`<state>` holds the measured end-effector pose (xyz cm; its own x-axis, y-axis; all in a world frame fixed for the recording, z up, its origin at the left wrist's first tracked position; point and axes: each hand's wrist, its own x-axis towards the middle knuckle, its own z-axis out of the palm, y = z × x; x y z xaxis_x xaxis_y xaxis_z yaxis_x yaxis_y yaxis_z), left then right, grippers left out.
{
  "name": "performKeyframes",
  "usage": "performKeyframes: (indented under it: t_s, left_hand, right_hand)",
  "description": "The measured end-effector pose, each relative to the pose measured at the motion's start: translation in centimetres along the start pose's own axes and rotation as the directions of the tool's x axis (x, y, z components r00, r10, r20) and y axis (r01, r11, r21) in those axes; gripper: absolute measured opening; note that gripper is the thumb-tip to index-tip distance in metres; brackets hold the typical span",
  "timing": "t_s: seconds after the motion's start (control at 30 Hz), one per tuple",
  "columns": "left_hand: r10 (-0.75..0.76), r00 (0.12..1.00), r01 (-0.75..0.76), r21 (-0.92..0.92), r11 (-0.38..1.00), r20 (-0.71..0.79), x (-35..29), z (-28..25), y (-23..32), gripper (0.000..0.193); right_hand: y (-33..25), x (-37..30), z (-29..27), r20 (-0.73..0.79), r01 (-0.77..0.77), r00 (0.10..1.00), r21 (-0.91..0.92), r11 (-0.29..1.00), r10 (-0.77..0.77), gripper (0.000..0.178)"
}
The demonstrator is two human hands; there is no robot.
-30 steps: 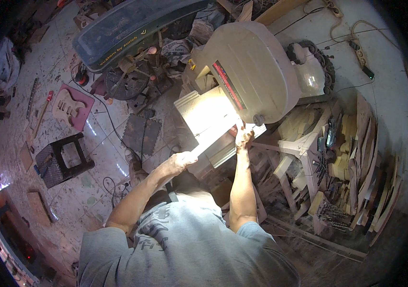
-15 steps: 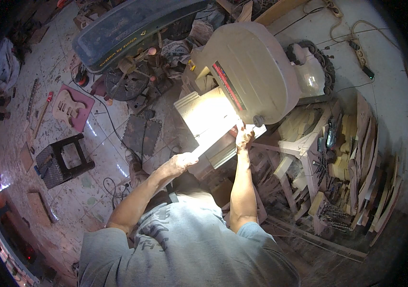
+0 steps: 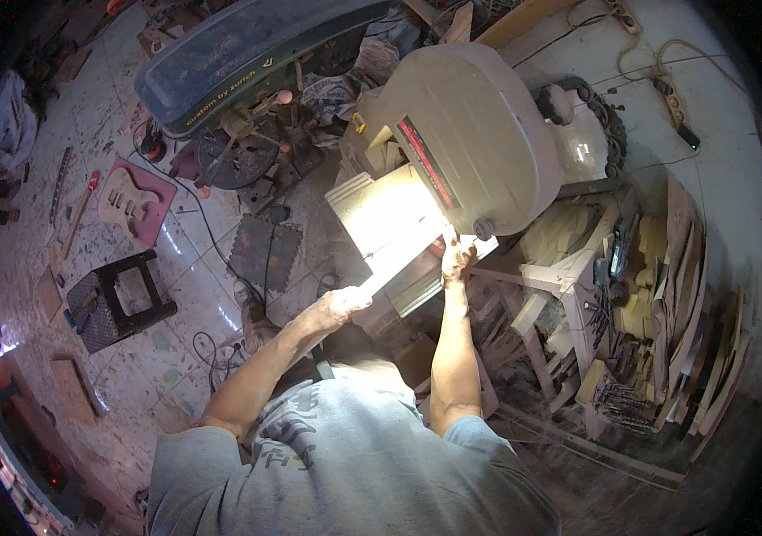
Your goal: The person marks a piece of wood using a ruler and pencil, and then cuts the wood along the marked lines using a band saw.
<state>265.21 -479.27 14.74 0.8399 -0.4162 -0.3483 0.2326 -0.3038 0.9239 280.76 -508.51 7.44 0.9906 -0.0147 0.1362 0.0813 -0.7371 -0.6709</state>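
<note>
In front of me stands a machine that looks like a band saw, with a large beige cover (image 3: pixel 479 134) and a brightly lit metal table (image 3: pixel 388 201). A long pale strip (image 3: pixel 397 265), apparently wood, lies along the near edge of that table. My left hand (image 3: pixel 342 305) is closed around the strip's near left end. Beside the cover's lower edge, my right hand (image 3: pixel 458 256) is closed at the strip's far right end, close to a dark round knob (image 3: pixel 483 226). Glare and the cover hide the blade, and the right fingertips are partly hidden.
A wooden rack (image 3: pixel 568 284) with stacked offcuts stands at right, with drill bits (image 3: pixel 626 406) below. To the left lie a guitar body (image 3: pixel 127 204) on a pink sheet and a black step stool (image 3: pixel 122 299). A cable (image 3: pixel 207 228) crosses the floor near my feet.
Almost nothing differs. Both hands keep their hold on the strip, with at most a tiny shift of my left hand and forearm to the right.
</note>
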Motion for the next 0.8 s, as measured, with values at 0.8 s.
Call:
performKeyframes:
  t_s: [0.8]
  left_hand:
    - [-0.001,0.999,-0.004,-0.123,0.992,-0.037,0.0,0.2,0.8,0.036]
  right_hand:
    - [1.7,0.4,0.3,0.011,-0.004,1.000,-0.221,0.975,0.006,0.035]
